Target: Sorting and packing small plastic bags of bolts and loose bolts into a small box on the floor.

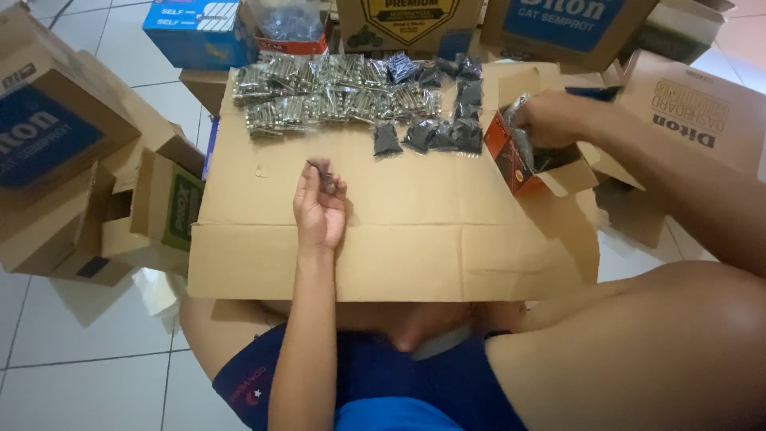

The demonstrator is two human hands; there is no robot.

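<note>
My left hand (320,206) rests palm-up on a flat sheet of brown cardboard (415,239), its fingers pinched on a few small dark screws (321,169). My right hand (550,118) reaches into a small orange and black box (511,164) at the sheet's right edge; what its fingers hold inside is hidden. Along the far side of the sheet lie several clear packets of silvery screws (319,97). Beside them, to the right, lie several packets of black screws (447,128).
Brown cardboard boxes (56,144) stand stacked at the left, and a small green-sided carton (171,203) sits close to the sheet. More boxes line the back and right (694,108), with a blue box (195,32) at the back left. White tiled floor (72,351) surrounds everything.
</note>
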